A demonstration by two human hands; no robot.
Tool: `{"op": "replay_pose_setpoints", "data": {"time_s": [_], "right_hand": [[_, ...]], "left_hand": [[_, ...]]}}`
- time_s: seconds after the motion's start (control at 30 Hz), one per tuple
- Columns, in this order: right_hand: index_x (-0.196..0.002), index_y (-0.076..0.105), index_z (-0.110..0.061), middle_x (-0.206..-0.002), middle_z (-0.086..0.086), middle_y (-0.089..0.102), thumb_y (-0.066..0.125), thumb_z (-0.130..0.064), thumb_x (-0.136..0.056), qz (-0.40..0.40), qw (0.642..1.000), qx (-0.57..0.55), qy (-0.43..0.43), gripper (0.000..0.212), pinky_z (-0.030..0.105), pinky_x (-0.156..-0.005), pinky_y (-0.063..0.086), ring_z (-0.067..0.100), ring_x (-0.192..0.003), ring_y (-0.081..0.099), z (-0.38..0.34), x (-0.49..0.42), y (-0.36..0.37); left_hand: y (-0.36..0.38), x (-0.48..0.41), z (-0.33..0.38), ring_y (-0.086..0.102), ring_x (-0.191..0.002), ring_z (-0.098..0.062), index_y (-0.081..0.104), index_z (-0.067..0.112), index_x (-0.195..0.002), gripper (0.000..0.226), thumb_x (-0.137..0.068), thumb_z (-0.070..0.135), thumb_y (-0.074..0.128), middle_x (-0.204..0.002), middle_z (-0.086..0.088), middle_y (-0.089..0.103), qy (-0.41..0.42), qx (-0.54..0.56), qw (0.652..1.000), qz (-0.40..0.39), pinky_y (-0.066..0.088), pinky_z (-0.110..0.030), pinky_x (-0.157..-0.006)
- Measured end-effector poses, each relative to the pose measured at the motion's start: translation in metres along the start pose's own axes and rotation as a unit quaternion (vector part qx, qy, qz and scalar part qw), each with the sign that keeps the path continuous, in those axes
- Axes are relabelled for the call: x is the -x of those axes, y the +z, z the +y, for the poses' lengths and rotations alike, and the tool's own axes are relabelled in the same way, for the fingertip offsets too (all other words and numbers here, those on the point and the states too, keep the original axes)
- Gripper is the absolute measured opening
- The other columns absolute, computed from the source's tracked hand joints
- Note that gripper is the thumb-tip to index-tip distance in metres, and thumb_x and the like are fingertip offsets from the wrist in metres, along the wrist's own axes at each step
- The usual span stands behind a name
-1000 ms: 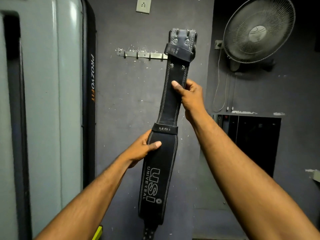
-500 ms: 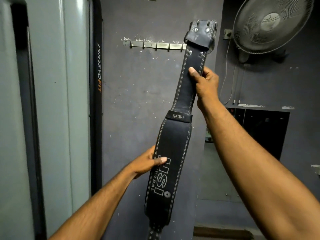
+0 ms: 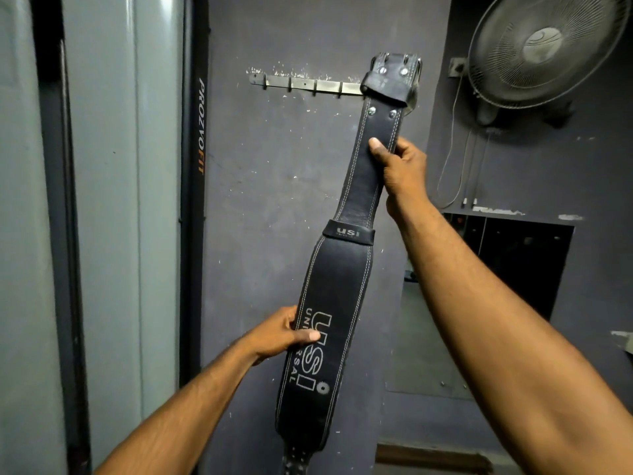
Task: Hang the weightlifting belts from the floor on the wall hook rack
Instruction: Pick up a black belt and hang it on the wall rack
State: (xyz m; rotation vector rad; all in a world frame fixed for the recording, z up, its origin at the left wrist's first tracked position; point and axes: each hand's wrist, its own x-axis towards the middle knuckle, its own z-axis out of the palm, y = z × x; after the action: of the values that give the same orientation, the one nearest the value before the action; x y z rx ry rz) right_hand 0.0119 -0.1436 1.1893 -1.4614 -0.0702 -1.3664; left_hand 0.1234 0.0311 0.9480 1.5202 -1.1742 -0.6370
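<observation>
A long black leather weightlifting belt (image 3: pixel 337 286) with white stitching and "USI UNIVERSAL" lettering is held upright against the dark wall. Its buckle end (image 3: pixel 392 78) covers the right end of the metal wall hook rack (image 3: pixel 305 85); whether it sits on a hook is hidden. My right hand (image 3: pixel 399 166) grips the narrow upper strap just below the buckle. My left hand (image 3: pixel 286 334) grips the wide lower part at its left edge, thumb across the lettering. The perforated tail end runs out of the bottom of the frame.
A wall-mounted fan (image 3: pixel 544 46) hangs at the upper right with cables below it. A dark recessed cabinet (image 3: pixel 524 262) sits right of my right arm. A black "PROZVOFIT" upright (image 3: pixel 195 186) and a pale grey door (image 3: pixel 113 217) stand at the left.
The belt's buckle end came down and now overlaps the right end of the rack. My left hand has slid lower on the belt, from near the loop to the lettering. Both hands still hold it.
</observation>
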Motion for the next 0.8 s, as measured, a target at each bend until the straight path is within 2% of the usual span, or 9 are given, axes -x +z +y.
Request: {"op": "replay_pose_setpoints", "data": {"time_s": [0.23,0.33,0.4,0.47,0.53,0.6,0.67,0.73,0.8], "right_hand": [[-0.115,0.071,-0.002,-0.105,0.008,0.077,0.071,-0.007,-0.090,-0.027,0.999,-0.015,0.027,0.026,0.031,-0.080,0.061,0.016,-0.091,0.074,0.007,0.002,-0.001],[-0.117,0.070,-0.001,-0.107,0.009,0.076,0.071,-0.007,-0.090,-0.038,0.998,-0.031,0.048,0.027,0.030,-0.079,0.060,0.015,-0.090,0.073,0.008,0.002,-0.008],[-0.113,0.071,-0.005,-0.100,0.004,0.077,0.070,-0.008,-0.091,-0.049,0.996,-0.039,0.069,0.023,0.027,-0.074,0.059,0.012,-0.086,0.073,0.009,0.004,-0.012],[-0.108,0.072,-0.008,-0.089,-0.001,0.078,0.070,-0.008,-0.091,-0.071,0.993,-0.033,0.085,0.017,0.025,-0.069,0.058,0.009,-0.079,0.073,0.012,0.008,-0.012],[-0.102,0.072,-0.011,-0.083,-0.004,0.077,0.069,-0.008,-0.092,-0.101,0.990,-0.009,0.094,0.011,0.022,-0.064,0.057,0.007,-0.073,0.072,0.018,0.017,-0.011],[-0.105,0.071,-0.011,-0.087,-0.001,0.077,0.069,-0.009,-0.092,-0.138,0.985,0.017,0.102,0.013,0.020,-0.063,0.056,0.007,-0.075,0.073,0.025,0.028,-0.013],[-0.112,0.070,-0.010,-0.097,0.001,0.076,0.069,-0.011,-0.092,-0.170,0.978,0.039,0.111,0.020,0.020,-0.064,0.057,0.008,-0.081,0.073,0.033,0.037,-0.019],[-0.116,0.070,-0.012,-0.104,0.001,0.075,0.070,-0.014,-0.092,-0.196,0.972,0.059,0.116,0.024,0.024,-0.070,0.058,0.009,-0.088,0.072,0.042,0.045,-0.029],[-0.113,0.071,-0.016,-0.106,0.000,0.075,0.071,-0.013,-0.092,-0.218,0.965,0.068,0.129,0.021,0.028,-0.076,0.059,0.010,-0.092,0.071,0.049,0.051,-0.039]], "left_hand": [[0.004,0.005,-0.003,0.072,-0.095,-0.009,0.059,0.018,-0.107,0.029,-0.086,0.003,0.070,-0.107,-0.003,0.072,-0.024,-0.046,0.999,0.014,0.058,-0.024,-0.085],[0.005,0.007,0.017,0.071,-0.098,-0.006,0.056,0.021,-0.115,0.027,-0.092,0.010,0.065,-0.112,0.002,0.071,-0.049,-0.023,0.998,-0.036,0.057,-0.023,-0.089],[0.008,0.000,0.047,0.067,-0.108,-0.001,0.053,0.023,-0.129,0.030,-0.100,0.017,0.055,-0.122,0.007,0.068,0.011,0.026,0.999,-0.023,0.054,-0.018,-0.091],[0.015,-0.014,0.091,0.057,-0.126,-0.004,0.048,0.021,-0.141,0.038,-0.104,0.029,0.045,-0.137,0.008,0.059,0.099,0.068,0.991,0.058,0.045,-0.026,-0.108],[0.014,-0.032,0.142,0.049,-0.131,-0.008,0.044,0.018,-0.143,0.041,-0.106,0.035,0.039,-0.135,0.009,0.053,0.159,0.106,0.971,0.146,0.035,-0.032,-0.117],[0.005,-0.047,0.190,0.060,-0.113,-0.011,0.051,0.015,-0.135,0.038,-0.107,0.035,0.035,-0.118,-0.003,0.064,0.194,0.113,0.957,0.182,0.046,-0.031,-0.105],[-0.007,-0.063,0.222,0.066,-0.084,-0.011,0.062,0.012,-0.112,0.037,-0.106,0.039,0.036,-0.095,-0.018,0.070,0.196,0.084,0.953,0.216,0.053,-0.029,-0.083],[-0.019,-0.077,0.236,0.068,-0.076,-0.014,0.066,0.011,-0.099,0.035,-0.103,0.039,0.046,-0.087,-0.012,0.073,0.165,0.110,0.950,0.241,0.058,-0.032,-0.076],[-0.025,-0.089,0.236,0.071,-0.073,-0.016,0.065,0.008,-0.096,0.026,-0.099,0.032,0.057,-0.086,-0.007,0.074,0.142,0.159,0.948,0.237,0.061,-0.034,-0.074]]}}
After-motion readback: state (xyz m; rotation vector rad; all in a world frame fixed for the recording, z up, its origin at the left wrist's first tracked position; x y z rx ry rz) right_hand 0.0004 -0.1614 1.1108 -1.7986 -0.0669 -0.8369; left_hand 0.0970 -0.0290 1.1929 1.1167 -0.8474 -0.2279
